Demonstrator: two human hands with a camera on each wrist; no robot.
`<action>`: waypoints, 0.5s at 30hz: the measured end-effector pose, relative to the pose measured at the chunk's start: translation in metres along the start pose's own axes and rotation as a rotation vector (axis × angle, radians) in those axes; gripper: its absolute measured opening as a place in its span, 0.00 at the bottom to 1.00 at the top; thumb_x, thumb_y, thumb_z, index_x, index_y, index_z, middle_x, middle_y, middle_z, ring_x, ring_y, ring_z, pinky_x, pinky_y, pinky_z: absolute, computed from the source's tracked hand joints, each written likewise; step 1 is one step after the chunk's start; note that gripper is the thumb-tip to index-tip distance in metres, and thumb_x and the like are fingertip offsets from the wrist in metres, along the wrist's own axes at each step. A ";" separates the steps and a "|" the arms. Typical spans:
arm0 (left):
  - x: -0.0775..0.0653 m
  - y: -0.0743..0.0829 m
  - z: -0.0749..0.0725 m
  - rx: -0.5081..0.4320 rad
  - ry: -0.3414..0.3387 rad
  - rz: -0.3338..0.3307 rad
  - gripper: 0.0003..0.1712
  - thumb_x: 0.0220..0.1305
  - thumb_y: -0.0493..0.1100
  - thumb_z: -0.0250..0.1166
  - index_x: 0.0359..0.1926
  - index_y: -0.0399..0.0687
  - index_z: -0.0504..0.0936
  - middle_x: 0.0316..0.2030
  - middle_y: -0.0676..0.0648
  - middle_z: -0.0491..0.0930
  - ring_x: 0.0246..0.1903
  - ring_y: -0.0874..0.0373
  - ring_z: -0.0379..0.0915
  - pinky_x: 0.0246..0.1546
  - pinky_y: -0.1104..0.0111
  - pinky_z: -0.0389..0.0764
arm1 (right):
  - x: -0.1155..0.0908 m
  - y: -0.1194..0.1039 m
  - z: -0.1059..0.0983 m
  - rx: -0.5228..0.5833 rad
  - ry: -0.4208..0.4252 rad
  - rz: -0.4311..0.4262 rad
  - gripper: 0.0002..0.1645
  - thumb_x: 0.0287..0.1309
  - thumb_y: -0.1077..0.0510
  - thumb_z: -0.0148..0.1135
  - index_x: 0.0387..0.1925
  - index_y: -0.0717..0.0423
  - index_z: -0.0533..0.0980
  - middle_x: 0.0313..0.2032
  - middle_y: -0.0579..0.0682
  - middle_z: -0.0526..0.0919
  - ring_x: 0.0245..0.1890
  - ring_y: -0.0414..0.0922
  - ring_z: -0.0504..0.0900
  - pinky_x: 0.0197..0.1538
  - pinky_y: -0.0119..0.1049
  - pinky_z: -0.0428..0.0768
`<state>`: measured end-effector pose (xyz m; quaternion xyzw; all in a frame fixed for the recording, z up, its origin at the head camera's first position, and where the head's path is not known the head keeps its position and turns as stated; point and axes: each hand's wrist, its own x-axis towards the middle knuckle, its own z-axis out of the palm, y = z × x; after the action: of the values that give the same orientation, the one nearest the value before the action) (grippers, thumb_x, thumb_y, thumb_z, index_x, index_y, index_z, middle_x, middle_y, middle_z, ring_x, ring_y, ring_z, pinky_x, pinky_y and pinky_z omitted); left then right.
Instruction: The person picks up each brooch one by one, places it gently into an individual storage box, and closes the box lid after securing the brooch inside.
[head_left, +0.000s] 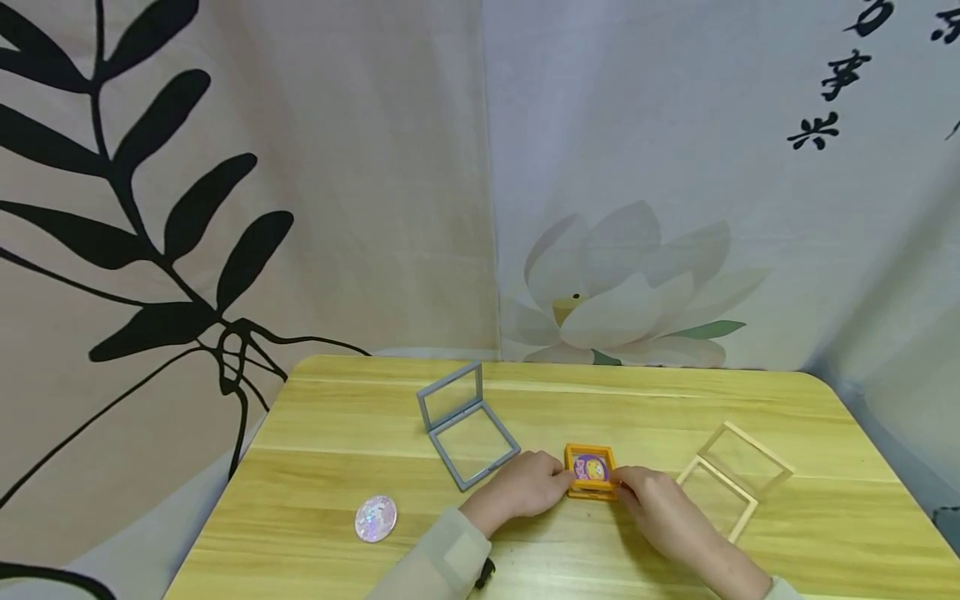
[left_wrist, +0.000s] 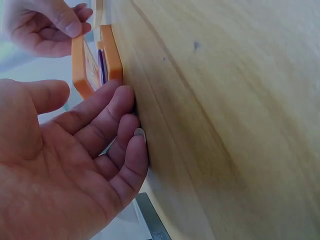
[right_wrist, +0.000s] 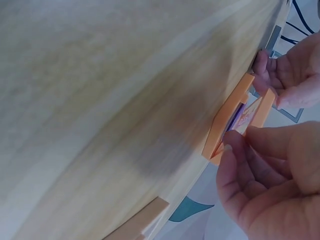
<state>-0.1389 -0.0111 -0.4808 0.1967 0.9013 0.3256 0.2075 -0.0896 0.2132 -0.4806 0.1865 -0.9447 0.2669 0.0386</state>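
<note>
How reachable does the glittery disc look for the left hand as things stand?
Probably yes: the glittery disc lies uncovered left of the left sleeve, with bare tabletop between, though the left hand is currently at the orange frame.

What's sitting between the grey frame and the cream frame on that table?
The orange frame, with the left hand on one side and the right hand on the other. The head view shows this.

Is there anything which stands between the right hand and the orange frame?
Nothing visible does: the right hand pinches the orange frame directly. The grey frame lies off to its left, the pale frame to its right.
</note>
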 end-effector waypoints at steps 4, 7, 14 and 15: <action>0.001 0.000 0.003 0.036 0.011 0.013 0.25 0.79 0.54 0.57 0.21 0.55 0.74 0.16 0.53 0.63 0.18 0.60 0.61 0.25 0.67 0.65 | 0.000 0.001 0.001 -0.009 -0.011 -0.018 0.10 0.61 0.73 0.69 0.42 0.61 0.85 0.40 0.52 0.90 0.43 0.51 0.89 0.46 0.43 0.87; 0.001 0.001 0.005 0.053 0.029 0.022 0.25 0.78 0.52 0.58 0.19 0.54 0.71 0.15 0.54 0.63 0.16 0.60 0.60 0.21 0.67 0.63 | 0.000 0.001 0.001 -0.019 -0.019 -0.023 0.10 0.61 0.73 0.68 0.41 0.60 0.85 0.40 0.51 0.90 0.43 0.50 0.89 0.45 0.43 0.87; 0.001 0.001 0.010 0.103 0.057 0.025 0.25 0.77 0.52 0.60 0.18 0.55 0.70 0.14 0.55 0.64 0.16 0.61 0.62 0.21 0.68 0.63 | 0.000 0.002 0.002 -0.042 -0.015 -0.061 0.09 0.61 0.73 0.69 0.40 0.59 0.85 0.38 0.51 0.90 0.40 0.48 0.90 0.43 0.40 0.88; 0.001 0.002 0.010 0.106 0.058 0.025 0.25 0.77 0.52 0.60 0.18 0.55 0.71 0.14 0.55 0.64 0.16 0.61 0.62 0.21 0.68 0.63 | 0.000 0.002 0.002 -0.046 -0.015 -0.058 0.09 0.61 0.72 0.69 0.40 0.59 0.86 0.38 0.51 0.90 0.40 0.48 0.89 0.43 0.40 0.88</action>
<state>-0.1348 -0.0043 -0.4871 0.2089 0.9205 0.2853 0.1664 -0.0902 0.2138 -0.4837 0.2148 -0.9451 0.2424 0.0437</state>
